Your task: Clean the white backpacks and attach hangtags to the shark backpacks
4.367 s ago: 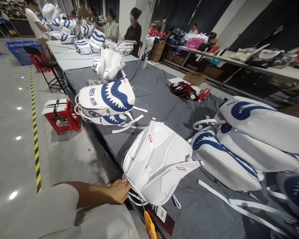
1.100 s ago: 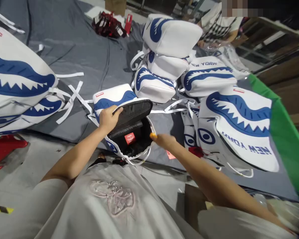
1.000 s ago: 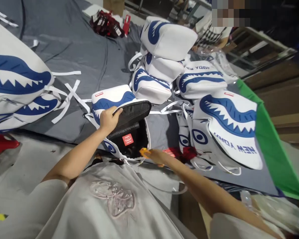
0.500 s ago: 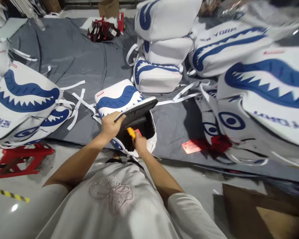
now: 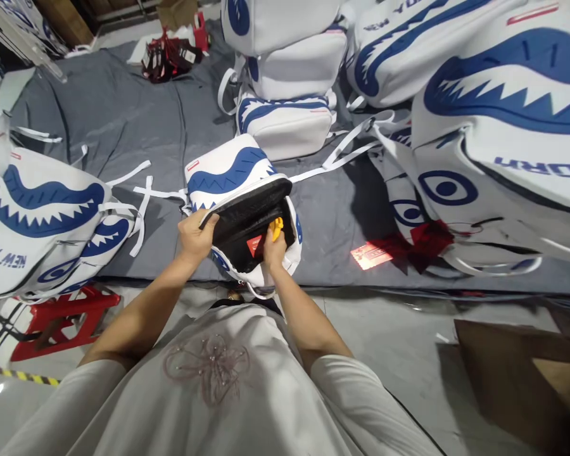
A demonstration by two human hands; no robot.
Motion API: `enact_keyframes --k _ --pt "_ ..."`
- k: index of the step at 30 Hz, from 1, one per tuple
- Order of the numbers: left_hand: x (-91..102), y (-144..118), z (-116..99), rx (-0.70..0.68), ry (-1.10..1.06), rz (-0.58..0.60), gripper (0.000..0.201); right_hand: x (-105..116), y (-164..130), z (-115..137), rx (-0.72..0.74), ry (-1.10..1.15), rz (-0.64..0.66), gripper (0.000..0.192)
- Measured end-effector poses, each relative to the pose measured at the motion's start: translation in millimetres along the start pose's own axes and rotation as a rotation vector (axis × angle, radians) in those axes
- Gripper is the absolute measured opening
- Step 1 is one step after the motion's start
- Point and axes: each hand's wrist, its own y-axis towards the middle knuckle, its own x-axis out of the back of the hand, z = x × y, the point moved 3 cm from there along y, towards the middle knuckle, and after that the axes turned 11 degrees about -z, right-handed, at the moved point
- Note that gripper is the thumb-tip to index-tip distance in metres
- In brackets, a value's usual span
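A white backpack [image 5: 225, 161] with a blue shark-mouth print lies on the grey-covered table in front of me, its dark inside open towards me. My left hand [image 5: 196, 235] pinches the left edge of its lifted flap [image 5: 251, 195] between thumb and fingers. At the opening's right side, my right hand [image 5: 274, 250] is closed round a small yellow tool [image 5: 276, 227], whose working end I cannot make out. Just left of that hand, a red label [image 5: 254, 246] shows against the black lining. The backpack's lower front rim is near my body.
Stacked white backpacks [image 5: 289, 126] stand behind. A large backpack [image 5: 503, 95] with a red tag [image 5: 371, 254] is at right, another backpack [image 5: 47, 209] at left. Dark red tags [image 5: 168, 57] lie at the back. Below the table are a red stool [image 5: 71, 320] and a cardboard box [image 5: 508, 373].
My right hand has shifted right with the yellow tool, uncovering the red label. My left hand has moved slightly left on the flap, which now sits lower. The whole view has turned somewhat.
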Motion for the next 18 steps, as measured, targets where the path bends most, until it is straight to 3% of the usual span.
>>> enact_keyframes --k 2,6,11,13,18 --pt "-5.2 0.8 6.4 0.023 -0.013 0.013 0.055 4.8 1.8 5.4 -0.015 0.059 0.105 0.048" --pt "-10.8 4.9 17.9 0.075 -0.025 0.065 0.057 20.2 -8.6 11.8 -0.012 0.109 0.447 0.038" --pt "-10.1 8.6 21.4 0.105 -0.08 0.107 0.057 51.7 -7.6 33.3 -0.039 -0.039 0.738 0.039" --pt "-9.7 7.8 21.6 0.109 -0.078 0.104 0.058 69.7 6.4 47.2 -0.046 -0.162 0.813 0.037" --pt "-9.4 2.9 25.6 0.125 -0.085 0.081 0.058 128.0 55.8 71.8 -0.026 -0.523 0.858 0.032"
